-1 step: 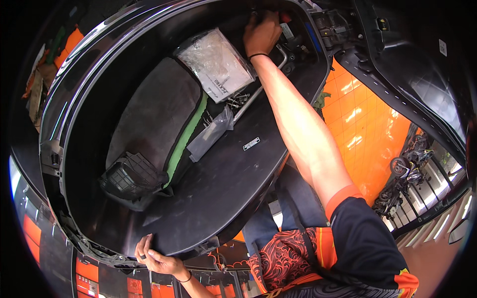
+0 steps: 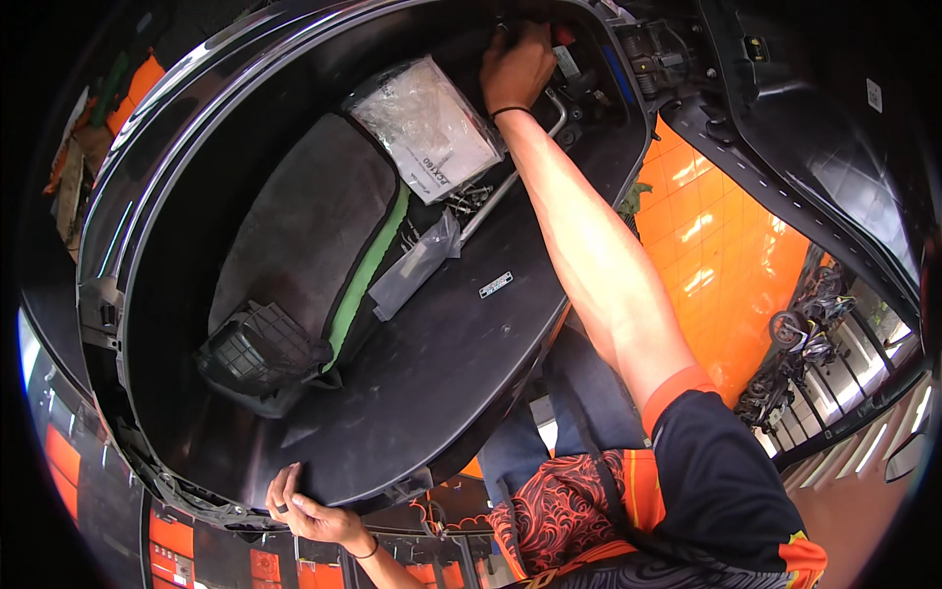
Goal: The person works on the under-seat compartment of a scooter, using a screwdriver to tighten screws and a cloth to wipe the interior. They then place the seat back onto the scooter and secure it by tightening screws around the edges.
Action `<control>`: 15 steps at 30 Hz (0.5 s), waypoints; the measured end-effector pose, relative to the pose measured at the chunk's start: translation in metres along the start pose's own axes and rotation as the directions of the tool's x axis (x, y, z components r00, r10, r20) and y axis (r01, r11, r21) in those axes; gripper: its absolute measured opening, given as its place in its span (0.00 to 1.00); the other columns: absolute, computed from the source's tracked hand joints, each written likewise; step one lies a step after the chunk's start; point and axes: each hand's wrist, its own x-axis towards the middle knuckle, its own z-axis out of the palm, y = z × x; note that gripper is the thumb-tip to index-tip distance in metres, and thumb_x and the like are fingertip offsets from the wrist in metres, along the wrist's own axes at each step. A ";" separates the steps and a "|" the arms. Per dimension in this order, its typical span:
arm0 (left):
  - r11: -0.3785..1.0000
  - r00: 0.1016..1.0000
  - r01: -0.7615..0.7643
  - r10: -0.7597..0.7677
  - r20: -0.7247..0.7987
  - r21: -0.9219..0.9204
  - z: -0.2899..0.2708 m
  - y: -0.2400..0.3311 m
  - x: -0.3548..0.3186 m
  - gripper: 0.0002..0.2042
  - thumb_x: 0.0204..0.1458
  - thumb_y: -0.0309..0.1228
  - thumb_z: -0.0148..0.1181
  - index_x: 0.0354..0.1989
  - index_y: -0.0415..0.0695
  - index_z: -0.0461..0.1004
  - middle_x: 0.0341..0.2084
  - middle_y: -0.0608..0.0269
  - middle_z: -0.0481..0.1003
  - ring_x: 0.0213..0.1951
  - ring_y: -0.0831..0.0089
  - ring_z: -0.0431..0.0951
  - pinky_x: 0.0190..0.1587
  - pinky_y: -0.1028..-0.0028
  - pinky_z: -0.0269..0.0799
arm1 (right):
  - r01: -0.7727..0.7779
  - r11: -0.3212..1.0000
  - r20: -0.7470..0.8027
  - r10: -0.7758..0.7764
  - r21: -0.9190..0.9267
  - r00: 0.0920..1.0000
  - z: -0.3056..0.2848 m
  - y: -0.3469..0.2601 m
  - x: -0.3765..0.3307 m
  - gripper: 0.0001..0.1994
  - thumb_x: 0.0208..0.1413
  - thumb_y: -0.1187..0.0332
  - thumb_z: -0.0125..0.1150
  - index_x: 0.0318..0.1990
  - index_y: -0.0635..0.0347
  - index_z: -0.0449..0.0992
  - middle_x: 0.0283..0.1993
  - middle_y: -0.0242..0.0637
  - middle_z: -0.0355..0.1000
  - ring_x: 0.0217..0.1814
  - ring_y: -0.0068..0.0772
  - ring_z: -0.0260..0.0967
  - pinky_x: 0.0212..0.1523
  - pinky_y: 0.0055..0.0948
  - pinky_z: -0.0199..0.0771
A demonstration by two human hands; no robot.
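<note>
My right hand [image 2: 518, 69] reaches to the far end of a black scooter underseat compartment [image 2: 446, 378]. Its fingers curl down near the wall beside a small red part [image 2: 563, 35]; what they hold is hidden. At the near left, my left hand [image 2: 312, 508] has its fingers hooked over the compartment's rim. A plastic-wrapped white booklet [image 2: 427, 128] lies below my right hand, close to a bent metal bar [image 2: 496, 204]. A dark padded piece with a green edge [image 2: 309, 216], a black plastic cover [image 2: 263, 346] and a grey pouch [image 2: 417, 267] rest inside too.
The raised black seat [image 2: 824, 128] stands open at the right on its hinge [image 2: 659, 61]. Several loose bolts [image 2: 471, 199] lie next to the bar. Orange floor tiles [image 2: 702, 236] show beyond the compartment, with a parked motorcycle [image 2: 795, 329] farther right.
</note>
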 end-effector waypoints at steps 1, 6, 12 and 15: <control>1.000 1.000 0.004 -0.004 0.004 -0.003 0.000 0.000 0.000 0.20 0.63 0.31 0.38 0.38 0.35 0.79 0.37 0.53 0.79 0.46 0.58 0.74 0.58 0.59 0.58 | 0.013 1.000 -0.008 -0.013 0.000 1.000 -0.001 0.000 0.000 0.08 0.46 0.73 0.68 0.33 0.66 0.77 0.35 0.52 0.76 0.41 0.60 0.73 0.47 0.49 0.72; 1.000 1.000 0.014 -0.014 -0.011 -0.023 0.006 0.001 0.000 0.19 0.62 0.30 0.38 0.37 0.35 0.79 0.37 0.54 0.79 0.46 0.59 0.73 0.58 0.59 0.58 | -0.039 0.990 0.151 0.018 0.134 0.988 -0.009 -0.001 0.005 0.14 0.47 0.73 0.66 0.43 0.64 0.77 0.44 0.53 0.75 0.49 0.60 0.71 0.53 0.50 0.67; 0.999 1.000 0.010 -0.010 -0.010 -0.030 0.007 -0.002 -0.001 0.18 0.61 0.30 0.39 0.36 0.35 0.79 0.36 0.54 0.79 0.46 0.59 0.72 0.58 0.59 0.58 | -0.184 0.970 0.107 0.168 0.157 0.980 -0.006 -0.007 0.004 0.13 0.47 0.72 0.68 0.40 0.67 0.75 0.42 0.54 0.74 0.48 0.62 0.70 0.52 0.51 0.67; 1.000 1.000 0.019 -0.020 -0.008 -0.021 0.006 -0.002 -0.001 0.19 0.61 0.30 0.39 0.36 0.34 0.79 0.36 0.54 0.79 0.46 0.59 0.72 0.58 0.59 0.58 | -0.250 0.956 0.099 0.237 0.156 0.966 -0.002 -0.008 0.004 0.12 0.49 0.71 0.68 0.38 0.68 0.74 0.41 0.54 0.74 0.48 0.62 0.70 0.52 0.51 0.66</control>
